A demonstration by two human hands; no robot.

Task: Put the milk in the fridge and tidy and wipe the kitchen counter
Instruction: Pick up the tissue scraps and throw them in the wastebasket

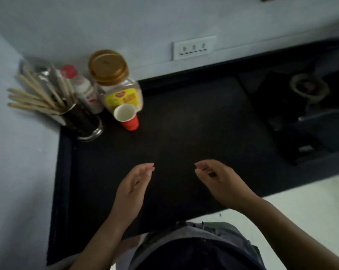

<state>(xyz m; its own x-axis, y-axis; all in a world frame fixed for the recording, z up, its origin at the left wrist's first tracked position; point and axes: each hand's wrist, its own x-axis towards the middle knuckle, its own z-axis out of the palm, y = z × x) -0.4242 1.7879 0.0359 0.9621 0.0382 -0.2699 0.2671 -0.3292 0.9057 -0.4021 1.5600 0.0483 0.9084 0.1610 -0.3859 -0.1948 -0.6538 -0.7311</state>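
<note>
The black kitchen counter point(184, 133) fills the middle of the head view. My left hand point(132, 188) hovers over its near part, palm turned right, fingers loosely curved and holding nothing. My right hand point(219, 180) hovers opposite it, fingers bent and apart, also empty. In the far left corner stand a small bottle with a red cap point(83, 88), a clear jar with a gold lid and yellow label point(116, 84), and a red paper cup point(126, 117) in front of the jar. No milk carton or cloth is in sight.
A glass holder with chopsticks and spoons point(67, 106) stands at the counter's left corner by the wall. A gas stove point(305, 106) sits at the right. A wall socket point(194, 47) is above the back edge. White floor point(301, 201) lies at the lower right.
</note>
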